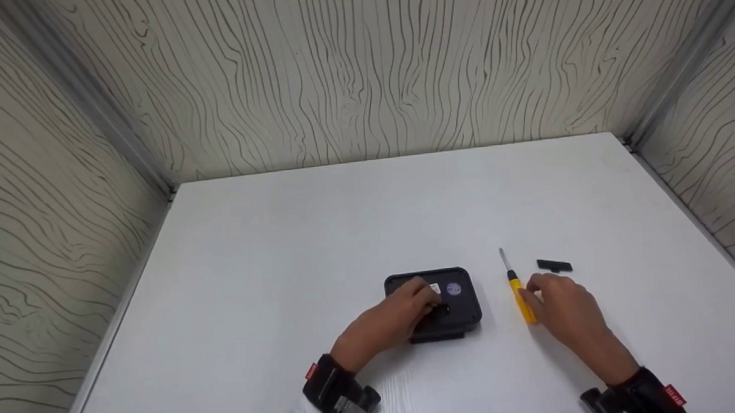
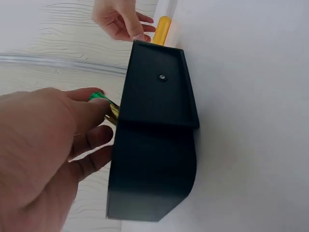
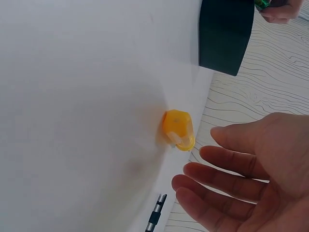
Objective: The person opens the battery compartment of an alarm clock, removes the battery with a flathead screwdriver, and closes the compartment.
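A black box-shaped device (image 1: 465, 304) with rounded corners lies on the white table, its stickered side up. My left hand (image 1: 401, 306) is over it, pinching a small green-and-gold battery (image 2: 99, 96) between thumb and finger at that face. In the left wrist view one side of the device (image 2: 154, 92) shows a screw. To the right, my right hand (image 1: 563, 303) hovers beside a screwdriver (image 1: 520, 293) with a yellow handle. The right wrist view shows its fingers (image 3: 222, 179) loosely extended, apart from the handle end (image 3: 177, 128) and holding nothing.
A small black cover piece (image 1: 554, 265) with a tab lies beyond my right hand. The white table (image 1: 271, 246) is bounded at the back and sides by wood-patterned panels (image 1: 351, 79).
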`<state>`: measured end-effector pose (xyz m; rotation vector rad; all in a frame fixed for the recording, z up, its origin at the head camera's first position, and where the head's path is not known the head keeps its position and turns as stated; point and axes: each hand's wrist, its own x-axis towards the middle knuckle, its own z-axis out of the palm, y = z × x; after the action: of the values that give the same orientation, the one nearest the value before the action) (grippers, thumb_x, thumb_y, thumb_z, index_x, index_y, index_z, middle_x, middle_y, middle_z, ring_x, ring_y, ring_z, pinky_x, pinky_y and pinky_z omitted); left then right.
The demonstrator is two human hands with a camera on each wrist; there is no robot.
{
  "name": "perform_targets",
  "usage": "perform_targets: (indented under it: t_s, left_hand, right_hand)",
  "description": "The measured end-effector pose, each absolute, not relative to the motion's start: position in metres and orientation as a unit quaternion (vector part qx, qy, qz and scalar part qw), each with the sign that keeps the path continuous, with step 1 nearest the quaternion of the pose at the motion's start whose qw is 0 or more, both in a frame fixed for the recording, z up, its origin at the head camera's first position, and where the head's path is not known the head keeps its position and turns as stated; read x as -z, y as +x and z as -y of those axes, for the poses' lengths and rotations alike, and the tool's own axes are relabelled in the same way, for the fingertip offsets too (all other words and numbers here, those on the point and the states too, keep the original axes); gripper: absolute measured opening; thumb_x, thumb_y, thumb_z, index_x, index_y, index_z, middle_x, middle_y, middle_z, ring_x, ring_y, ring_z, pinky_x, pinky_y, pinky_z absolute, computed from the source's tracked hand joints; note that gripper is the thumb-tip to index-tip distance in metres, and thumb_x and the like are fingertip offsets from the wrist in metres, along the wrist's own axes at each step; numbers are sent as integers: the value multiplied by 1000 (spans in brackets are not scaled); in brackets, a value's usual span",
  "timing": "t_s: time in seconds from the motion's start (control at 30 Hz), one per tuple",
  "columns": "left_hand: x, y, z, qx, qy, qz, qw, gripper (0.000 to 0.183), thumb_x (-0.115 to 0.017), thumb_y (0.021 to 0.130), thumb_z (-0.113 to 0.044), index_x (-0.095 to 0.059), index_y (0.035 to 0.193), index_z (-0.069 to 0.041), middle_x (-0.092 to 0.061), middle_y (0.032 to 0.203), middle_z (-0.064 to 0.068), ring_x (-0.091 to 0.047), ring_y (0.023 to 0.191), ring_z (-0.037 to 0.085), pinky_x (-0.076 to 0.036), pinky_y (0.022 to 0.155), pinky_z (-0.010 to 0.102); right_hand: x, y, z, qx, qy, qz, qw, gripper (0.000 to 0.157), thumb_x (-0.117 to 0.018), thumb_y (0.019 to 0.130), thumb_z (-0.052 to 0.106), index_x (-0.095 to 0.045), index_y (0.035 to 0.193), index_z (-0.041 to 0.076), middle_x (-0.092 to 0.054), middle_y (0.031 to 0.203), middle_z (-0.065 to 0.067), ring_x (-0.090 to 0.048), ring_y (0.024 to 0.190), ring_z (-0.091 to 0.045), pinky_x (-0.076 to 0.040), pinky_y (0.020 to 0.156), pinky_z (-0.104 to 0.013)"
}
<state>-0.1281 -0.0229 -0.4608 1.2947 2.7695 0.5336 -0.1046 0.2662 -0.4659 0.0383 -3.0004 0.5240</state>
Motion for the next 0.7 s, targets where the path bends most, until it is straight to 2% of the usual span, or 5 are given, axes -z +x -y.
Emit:
perform_targets:
  t_s: [0.1,0.2,0.47,0.7]
  left_hand:
    - [458,-129,35,-218,395,-892,39,19,-44,96,-18,-46,115,-20,-46,110,-6,-51,106,2,-46,85,16]
    - [456,-130,50,-276,376,-884,47,17,-47,94,-18,-45,111,-19,-49,107,-7,-53,100,1,-47,82,17]
    - [465,-134,104,-401,364,-840,24,16,-54,90,-8,-48,104,-11,-54,101,-1,-59,96,5,-48,82,16]
    - [480,-133,139,-416,283,-862,56,15,-59,85,-5,-54,97,-14,-58,96,-5,-59,94,6,-49,81,19]
  right_hand:
    - [466,-105,-267,-177,13,983,45,14,-67,80,15,-65,83,2,-56,63,-2,-42,49,-12,-34,43,-21]
    - [466,-105,-268,-182,18,982,48,14,-67,80,15,-65,83,1,-54,62,-1,-41,49,-11,-35,42,-20]
    - [466,-106,-271,-180,25,981,62,15,-68,79,14,-65,82,0,-55,63,-3,-40,48,-11,-32,41,-20]
    - [469,-108,-276,-169,19,983,65,15,-68,79,16,-64,81,1,-56,62,-4,-39,47,-12,-32,41,-20]
